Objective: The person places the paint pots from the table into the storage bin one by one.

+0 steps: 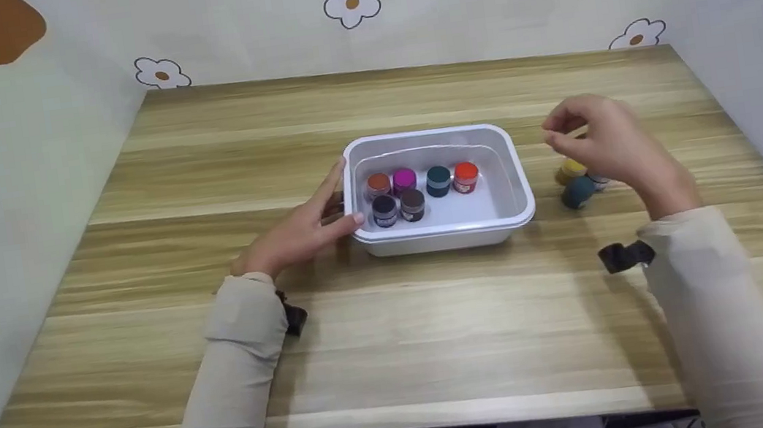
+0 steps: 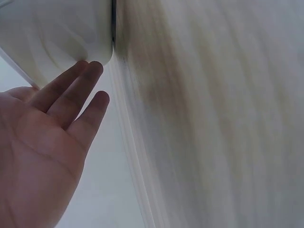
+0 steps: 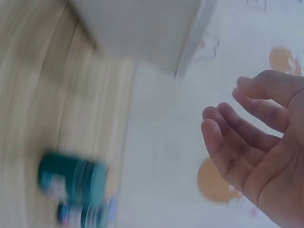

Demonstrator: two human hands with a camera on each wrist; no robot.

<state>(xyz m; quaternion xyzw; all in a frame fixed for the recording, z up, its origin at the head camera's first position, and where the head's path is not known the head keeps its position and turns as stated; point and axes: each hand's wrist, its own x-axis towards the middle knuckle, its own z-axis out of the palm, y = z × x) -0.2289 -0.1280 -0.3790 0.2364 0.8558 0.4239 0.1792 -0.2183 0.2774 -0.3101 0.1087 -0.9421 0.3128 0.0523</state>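
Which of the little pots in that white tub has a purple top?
The purple pot, second from left in the back row, between the reddish-brown pot and the dark green pot. It alone in the white tub has a purple top.

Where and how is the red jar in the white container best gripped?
Probably pinch the red jar by its round lid, coming from above: it stands upright inside the high-sided white container. The dark green jar sits close on its left; its right is free.
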